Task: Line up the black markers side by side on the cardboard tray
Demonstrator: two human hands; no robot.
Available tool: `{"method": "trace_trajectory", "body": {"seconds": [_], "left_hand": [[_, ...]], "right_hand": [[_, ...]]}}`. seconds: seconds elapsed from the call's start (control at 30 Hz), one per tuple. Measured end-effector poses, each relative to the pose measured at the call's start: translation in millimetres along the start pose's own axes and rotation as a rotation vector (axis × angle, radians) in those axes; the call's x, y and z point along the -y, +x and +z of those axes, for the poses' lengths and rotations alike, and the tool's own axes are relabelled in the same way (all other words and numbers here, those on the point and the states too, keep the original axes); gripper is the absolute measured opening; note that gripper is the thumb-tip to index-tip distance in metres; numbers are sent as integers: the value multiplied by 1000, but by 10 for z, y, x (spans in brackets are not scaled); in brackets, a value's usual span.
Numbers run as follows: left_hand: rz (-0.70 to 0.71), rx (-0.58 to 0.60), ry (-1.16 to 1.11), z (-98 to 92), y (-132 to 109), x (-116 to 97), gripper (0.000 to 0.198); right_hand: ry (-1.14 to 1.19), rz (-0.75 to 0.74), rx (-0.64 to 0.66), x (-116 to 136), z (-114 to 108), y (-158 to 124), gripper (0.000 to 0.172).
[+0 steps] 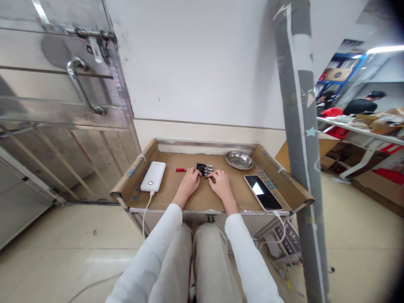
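Note:
Several short black rods point(204, 167) with silver ends, their exact kind too small to tell, lie side by side on a cardboard-covered tabletop point(217, 200). My left hand point(190, 182) rests at their left ends, fingers curled against the nearest ones; what they grip is partly hidden. On the right, my right hand point(220, 183) has its thumb and fingers pinched at a small dark piece point(206, 177) just in front of the row. A slim red pen-like tool point(181, 170) with a thin tip lies beyond my left fingers.
A round metal dish point(239, 160) stands at the back right. A white power bank point(153, 176) with a cable lies left, and a phone point(263, 192) with a cable lies right. Raised cardboard sides border the tabletop. A tall grey wrapped roll point(303, 126) leans at right; people sit farther off.

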State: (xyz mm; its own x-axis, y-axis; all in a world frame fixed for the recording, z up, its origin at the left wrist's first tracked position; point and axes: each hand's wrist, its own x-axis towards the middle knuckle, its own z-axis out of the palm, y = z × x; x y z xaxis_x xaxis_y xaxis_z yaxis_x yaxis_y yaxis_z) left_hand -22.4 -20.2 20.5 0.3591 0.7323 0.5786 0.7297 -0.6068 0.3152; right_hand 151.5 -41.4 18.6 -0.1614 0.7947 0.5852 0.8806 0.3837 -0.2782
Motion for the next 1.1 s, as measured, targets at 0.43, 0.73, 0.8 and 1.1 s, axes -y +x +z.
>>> {"method": "trace_trajectory", "body": {"seconds": [0.43,0.73,0.8,1.1], "left_hand": [[40,124,-255,63,33,63,12],[29,124,-289,-17,31,-14,11],[14,63,-222,-52,31,-40,16],[105,120,-11,-48,14,-54,15]], "right_hand": [[150,-56,61,-100,103,29,12],[239,-49,79,-62,76,32,16],[281,-3,43,-49,47,25,17],[300,169,-126,-33,-73,-10,24]]}}
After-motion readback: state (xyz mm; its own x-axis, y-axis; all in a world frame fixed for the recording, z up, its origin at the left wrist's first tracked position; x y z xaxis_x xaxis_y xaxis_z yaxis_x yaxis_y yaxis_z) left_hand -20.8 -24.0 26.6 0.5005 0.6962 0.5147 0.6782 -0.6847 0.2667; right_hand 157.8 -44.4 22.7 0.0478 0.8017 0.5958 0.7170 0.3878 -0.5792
